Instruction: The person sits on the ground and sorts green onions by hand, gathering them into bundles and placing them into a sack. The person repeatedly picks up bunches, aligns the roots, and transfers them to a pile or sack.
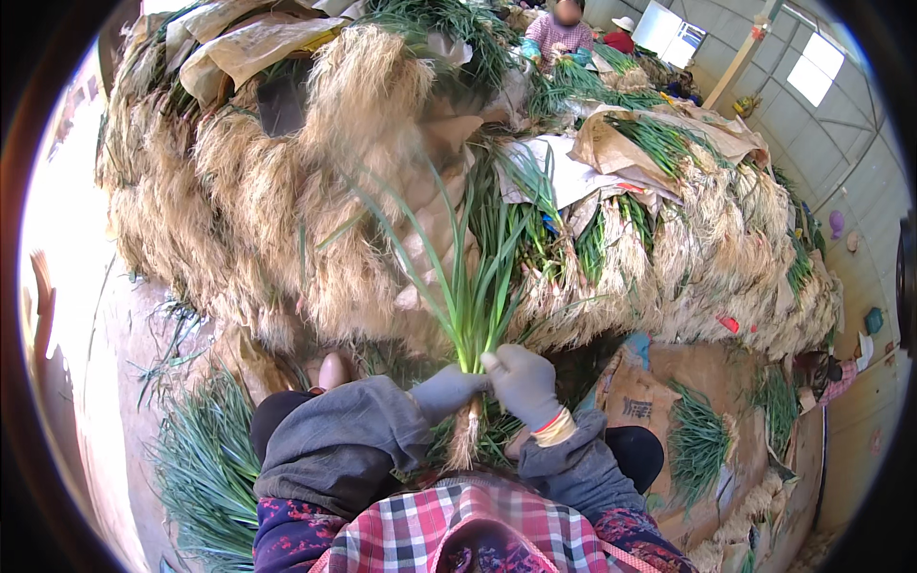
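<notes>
Both my hands wear grey gloves and meet at the lower middle of the view. Between them is a small bunch of green-leaved allium plants, leaves fanning away from me and pale roots hanging towards my lap. My left hand is closed around the bunch's lower stems, just above the roots. My right hand touches the stems from the right side, its thumb and fingers bent at them; whether it grips them cannot be told. Loose green leaves lie under my hands.
A high heap of rooted plants rises before me, partly under sacks. Cut-looking green bunches lie at my left and on sacking at my right. A co-worker sits beyond the heap; other people are farther off.
</notes>
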### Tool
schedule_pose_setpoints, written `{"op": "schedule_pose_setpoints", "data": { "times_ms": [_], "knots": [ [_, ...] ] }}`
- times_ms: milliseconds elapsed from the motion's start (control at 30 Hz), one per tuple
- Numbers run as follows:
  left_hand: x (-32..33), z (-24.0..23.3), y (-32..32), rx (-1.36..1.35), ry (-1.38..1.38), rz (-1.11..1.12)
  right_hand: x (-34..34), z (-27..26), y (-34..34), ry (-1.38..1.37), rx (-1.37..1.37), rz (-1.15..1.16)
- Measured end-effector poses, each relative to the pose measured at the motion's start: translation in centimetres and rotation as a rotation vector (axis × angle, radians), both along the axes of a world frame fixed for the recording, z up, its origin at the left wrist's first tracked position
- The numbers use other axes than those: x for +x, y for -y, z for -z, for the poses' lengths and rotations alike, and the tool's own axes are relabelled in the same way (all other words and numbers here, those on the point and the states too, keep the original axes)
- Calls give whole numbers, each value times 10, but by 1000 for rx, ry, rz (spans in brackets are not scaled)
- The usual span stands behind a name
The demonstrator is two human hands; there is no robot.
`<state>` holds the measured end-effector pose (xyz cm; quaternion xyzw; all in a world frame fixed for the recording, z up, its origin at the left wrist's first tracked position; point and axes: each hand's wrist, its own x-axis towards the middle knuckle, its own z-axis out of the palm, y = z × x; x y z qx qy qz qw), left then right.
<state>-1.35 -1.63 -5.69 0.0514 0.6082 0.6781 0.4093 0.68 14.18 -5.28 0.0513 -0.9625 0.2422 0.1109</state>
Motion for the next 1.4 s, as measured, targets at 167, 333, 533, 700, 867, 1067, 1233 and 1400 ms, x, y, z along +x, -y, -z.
{"op": "schedule_pose_setpoints", "data": {
  "times_ms": [167, 333, 533, 700, 867, 1067, 1233, 1400],
  "knots": [
    [-9, -19, 5, 17, -15, -117, -13, 34, -23, 168, 121, 130],
    [-21, -51, 42, 316, 15, -209, 16, 31, -21, 639, 94, -275],
    [-11, -81, 59, 551, 130, -147, -65, 16, -80, 93, -208, 203],
    [-16, -25, 22, 508, 285, -153, -143, -3, -130, -196, 182, 498],
    [-18, -20, 13, 346, 448, -212, -185, -4, -142, 26, 138, 451],
    [-25, -20, 15, 376, 433, -317, -149, -32, -123, -325, -585, 405],
    [-21, -8, 5, 299, 407, -248, -27, -19, -61, -121, -642, 43],
    [-19, 7, 0, 84, 90, -84, 35, 19, -24, 334, -657, -114]
  ]
}}
